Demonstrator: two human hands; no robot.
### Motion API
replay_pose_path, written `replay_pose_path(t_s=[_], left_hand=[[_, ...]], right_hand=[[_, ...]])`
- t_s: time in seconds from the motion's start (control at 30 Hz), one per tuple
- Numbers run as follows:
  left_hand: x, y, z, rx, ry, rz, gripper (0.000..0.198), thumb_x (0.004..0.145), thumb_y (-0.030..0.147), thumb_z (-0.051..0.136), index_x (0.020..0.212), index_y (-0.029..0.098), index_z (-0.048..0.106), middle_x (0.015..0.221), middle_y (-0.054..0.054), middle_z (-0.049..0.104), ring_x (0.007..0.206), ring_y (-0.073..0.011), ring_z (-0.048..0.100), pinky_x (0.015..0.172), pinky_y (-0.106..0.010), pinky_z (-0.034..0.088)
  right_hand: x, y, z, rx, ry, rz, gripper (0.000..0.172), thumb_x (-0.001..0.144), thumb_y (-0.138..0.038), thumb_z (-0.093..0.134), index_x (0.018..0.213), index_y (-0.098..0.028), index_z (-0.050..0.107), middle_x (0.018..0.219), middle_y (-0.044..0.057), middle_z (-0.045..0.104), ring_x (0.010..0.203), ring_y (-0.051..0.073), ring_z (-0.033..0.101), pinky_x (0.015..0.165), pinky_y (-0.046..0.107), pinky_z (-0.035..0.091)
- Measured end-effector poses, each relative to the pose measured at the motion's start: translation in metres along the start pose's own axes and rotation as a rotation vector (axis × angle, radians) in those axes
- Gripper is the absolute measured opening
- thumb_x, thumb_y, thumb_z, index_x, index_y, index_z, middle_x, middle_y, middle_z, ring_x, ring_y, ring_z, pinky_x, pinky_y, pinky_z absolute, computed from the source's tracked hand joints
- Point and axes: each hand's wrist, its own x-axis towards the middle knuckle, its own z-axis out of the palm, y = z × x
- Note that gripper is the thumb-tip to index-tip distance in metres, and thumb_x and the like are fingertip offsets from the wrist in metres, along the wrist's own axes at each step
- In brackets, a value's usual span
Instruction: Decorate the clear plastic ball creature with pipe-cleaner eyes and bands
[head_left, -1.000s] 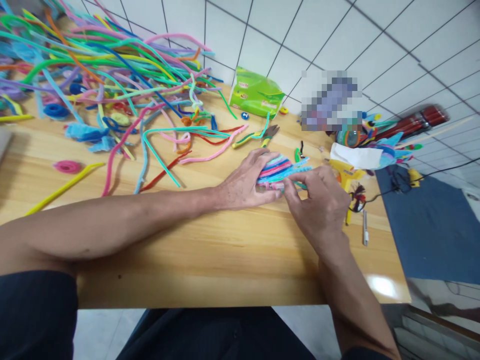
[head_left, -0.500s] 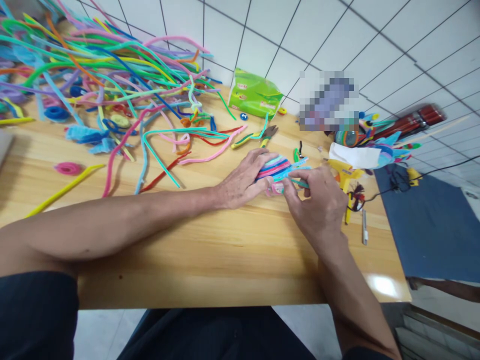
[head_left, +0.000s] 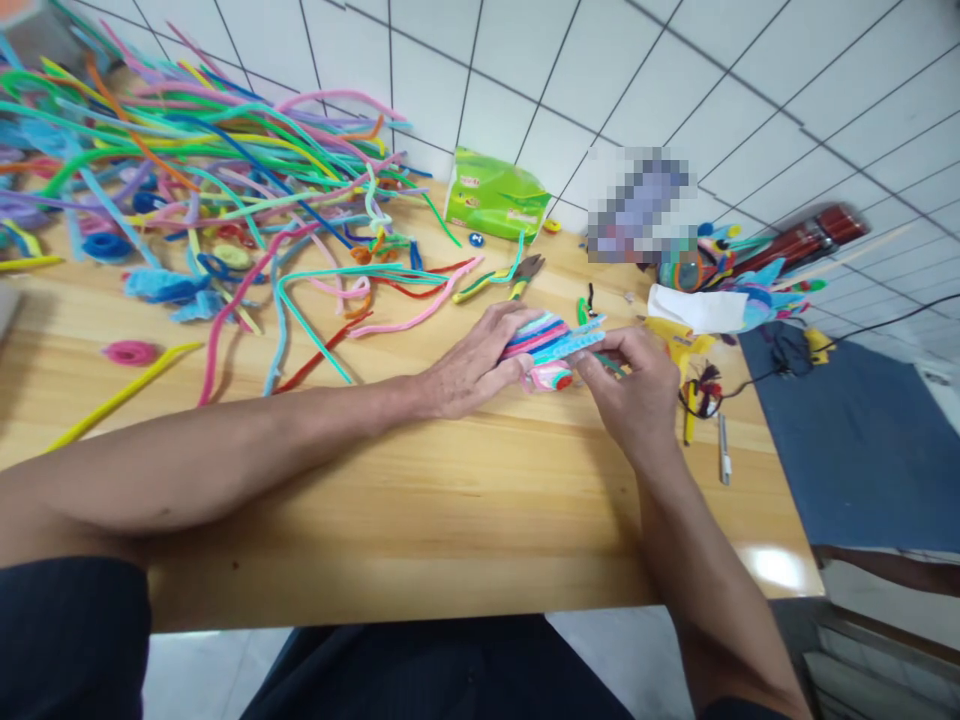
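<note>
My left hand [head_left: 480, 362] is closed round a pipe-cleaner figure [head_left: 547, 338] striped in pink, blue, white and mint. Two light-blue fuzzy ends stick out of it to the right, and a pink and white coil with a red centre shows at its lower side. At the right of the figure, the thumb and forefinger of my right hand [head_left: 641, 385] pinch a teal pipe cleaner [head_left: 613, 366]; my fingers partly hide where it meets the figure. Behind my left hand lie yellow-handled pliers [head_left: 491, 284], with a pipe cleaner across them.
A heap of coloured pipe cleaners [head_left: 247, 150] covers the back left. Against the tiled wall stands a green packet [head_left: 496, 195]. To the right are a yellow glue gun [head_left: 679, 338], its cord, a utility knife [head_left: 724, 450] and a dark red flask [head_left: 810, 240].
My right fingers have shifted off the figure's front, so its red-centred coil and light-blue ends show more. My left hand keeps its hold. The whole view has shifted slightly.
</note>
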Motion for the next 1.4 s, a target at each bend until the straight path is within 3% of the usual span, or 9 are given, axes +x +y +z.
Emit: replay_pose_path(t_s=[0.4,0.67,0.87,1.03,1.4], left_hand=[[0.003,0.003,-0.004,-0.075,-0.008,-0.042,0.067,0.110,0.062,0.045,0.165,0.023,0.044,0.163,-0.019,0.049,0.159,-0.0353,0.041,0.136,-0.062,0.033],[0.006,0.011,-0.013,-0.169,-0.008,-0.082,0.055,0.113,0.054,0.044,0.160,0.027,0.053,0.162,-0.013,0.055,0.159,-0.0331,0.043,0.137,-0.059,0.031],[0.007,0.008,-0.008,-0.177,0.025,-0.120,0.064,0.103,0.058,0.065,0.155,0.023,0.054,0.157,-0.016,0.057,0.153,-0.0362,0.050,0.132,-0.058,0.038],[0.007,0.004,-0.005,-0.291,0.032,-0.206,0.061,0.100,0.053,0.070,0.152,0.027,0.051,0.155,-0.013,0.055,0.149,-0.0347,0.054,0.129,-0.057,0.042],[0.004,-0.004,-0.007,-0.401,0.022,-0.256,0.059,0.100,0.049,0.070,0.151,0.027,0.051,0.155,-0.013,0.058,0.151,-0.0363,0.052,0.131,-0.061,0.037]], right_hand=[[0.003,0.009,0.004,0.136,-0.048,0.095,0.006,0.085,-0.027,0.078,0.082,-0.025,0.074,0.080,-0.001,0.075,0.071,0.017,0.064,0.072,0.033,0.055],[0.001,0.008,0.008,0.162,-0.032,0.089,0.006,0.086,-0.026,0.077,0.081,-0.024,0.073,0.080,-0.002,0.074,0.071,0.016,0.063,0.072,0.033,0.052],[0.002,0.002,0.007,0.149,-0.036,0.069,0.007,0.085,-0.024,0.076,0.080,-0.024,0.072,0.077,-0.003,0.072,0.069,0.016,0.061,0.070,0.034,0.051],[0.002,-0.004,0.007,0.151,-0.062,0.073,0.009,0.087,-0.027,0.077,0.080,-0.025,0.072,0.077,-0.003,0.072,0.068,0.015,0.059,0.070,0.034,0.053],[0.004,0.007,0.010,0.285,-0.098,0.077,0.002,0.090,-0.023,0.074,0.089,-0.024,0.073,0.079,-0.002,0.074,0.071,0.016,0.065,0.072,0.035,0.053]])
